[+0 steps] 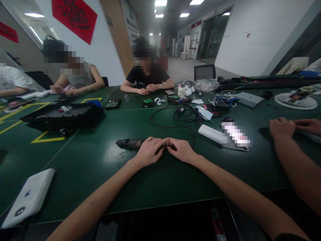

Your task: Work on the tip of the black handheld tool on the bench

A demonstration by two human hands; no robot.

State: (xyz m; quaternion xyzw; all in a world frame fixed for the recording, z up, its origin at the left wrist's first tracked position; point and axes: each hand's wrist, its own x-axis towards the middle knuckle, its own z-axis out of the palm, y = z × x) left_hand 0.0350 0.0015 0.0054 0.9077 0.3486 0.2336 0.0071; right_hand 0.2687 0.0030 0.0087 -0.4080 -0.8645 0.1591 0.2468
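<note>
A dark electric screwdriver lies on the green tabletop in front of me, its tip pointing left. My left hand rests over its rear half, fingers wrapped on the body. Close beside it, my right hand pinches at the tool's tail end, where the fingertips of both hands meet. What lies between those fingertips is mostly hidden. A black cable runs from near my right hand up to a loose coil.
Left stand a black tray and a white power bank. A white elongated device and a blurred phone lie right. A co-worker's hands are at far right; other people sit across the table.
</note>
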